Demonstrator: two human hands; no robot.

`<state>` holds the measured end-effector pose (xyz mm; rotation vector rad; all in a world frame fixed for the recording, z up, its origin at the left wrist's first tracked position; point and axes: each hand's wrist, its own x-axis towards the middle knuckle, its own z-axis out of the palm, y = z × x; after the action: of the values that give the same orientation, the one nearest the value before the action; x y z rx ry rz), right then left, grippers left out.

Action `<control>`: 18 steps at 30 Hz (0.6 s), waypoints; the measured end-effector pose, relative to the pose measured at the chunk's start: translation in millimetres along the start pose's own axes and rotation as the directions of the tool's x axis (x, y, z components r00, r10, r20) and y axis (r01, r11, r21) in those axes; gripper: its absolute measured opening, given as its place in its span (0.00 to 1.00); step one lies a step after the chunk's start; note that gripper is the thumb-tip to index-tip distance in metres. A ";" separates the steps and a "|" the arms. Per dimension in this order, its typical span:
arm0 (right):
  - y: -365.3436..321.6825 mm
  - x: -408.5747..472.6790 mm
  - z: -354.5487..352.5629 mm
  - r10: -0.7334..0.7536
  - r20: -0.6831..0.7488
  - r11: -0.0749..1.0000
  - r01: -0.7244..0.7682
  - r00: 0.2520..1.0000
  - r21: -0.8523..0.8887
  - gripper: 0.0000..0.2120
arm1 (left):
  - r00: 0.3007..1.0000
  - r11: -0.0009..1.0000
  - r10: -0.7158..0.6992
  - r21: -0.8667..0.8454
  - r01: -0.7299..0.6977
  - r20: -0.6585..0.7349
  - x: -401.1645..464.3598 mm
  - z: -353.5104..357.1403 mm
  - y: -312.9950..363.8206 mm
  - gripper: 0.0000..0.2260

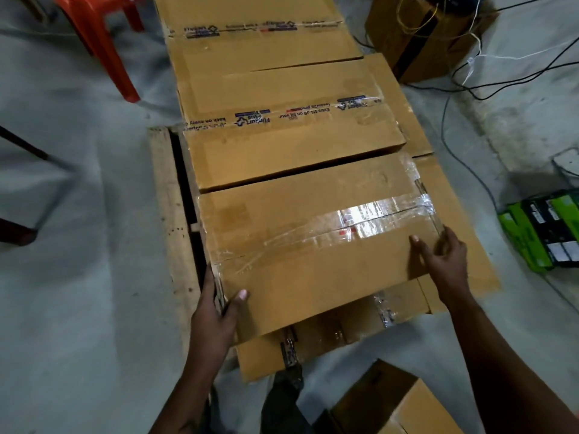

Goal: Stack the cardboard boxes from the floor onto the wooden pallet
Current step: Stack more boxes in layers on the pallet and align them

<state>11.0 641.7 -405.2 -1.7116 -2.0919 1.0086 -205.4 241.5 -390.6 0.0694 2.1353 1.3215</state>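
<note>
Top cardboard box (313,233) gripped at both short ends: left hand (216,321) wrapped round near-left corner, thumb on top face, fingers (209,286) down the side; right hand (445,261) clasping far-right end, thumb on top, fingers over the edge. Sitting on second layer at near end of wooden pallet (163,195), skewed, overhanging the lower box (329,336) beneath. Snug beside taped box (288,130), another printed-tape box (250,29) behind that.

Probably light to moderate: wide, flat, carried by end grip alone. Corrugated walls stiff but top face likely to dent under thumb pressure. Glossy clear tape (376,217) across the seam slick, so bare cardboard at corners the better hold. Best taken at opposite short ends, low on the side walls, as here. Risk: crooked seating, edge slipping off lower layer.

Pallet slats visible only at left edge, dark gap beside them. Grey concrete floor, dim light. Loose box (391,405) on floor near right, not yet stacked. Orange plastic chair (103,36) far left, dark furniture legs at left edge. Box with cables (423,36) far right, black and white wires trailing over floor, green-black packs (542,230) at right edge.
</note>
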 end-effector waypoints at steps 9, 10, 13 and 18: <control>0.0 4.5 11.4 -0.068 -0.013 0.993 0.067 0.998 -0.097 0.45 | 0.998 0.998 0.030 0.062 -0.026 -0.063 12.3 3.2 -8.1 0.37; -1.6 1.5 12.5 -0.075 0.003 0.987 0.074 0.997 -0.141 0.45 | 0.996 0.994 0.043 0.107 -0.035 -0.074 15.3 1.7 -9.6 0.36; -12.2 -6.6 18.9 -0.085 -0.076 0.919 0.049 0.994 -0.392 0.46 | 0.989 0.985 0.083 0.157 -0.064 -0.119 31.3 -2.9 -8.8 0.37; -56.0 18.7 35.6 -0.072 -0.162 0.919 0.002 0.984 -0.394 0.47 | 0.990 0.994 0.079 -0.066 -0.087 -0.118 121.6 -22.8 7.5 0.41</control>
<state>-57.6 643.0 -398.9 -1.8473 -2.3116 0.4222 -317.6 270.0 -435.1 0.0546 2.1996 1.4816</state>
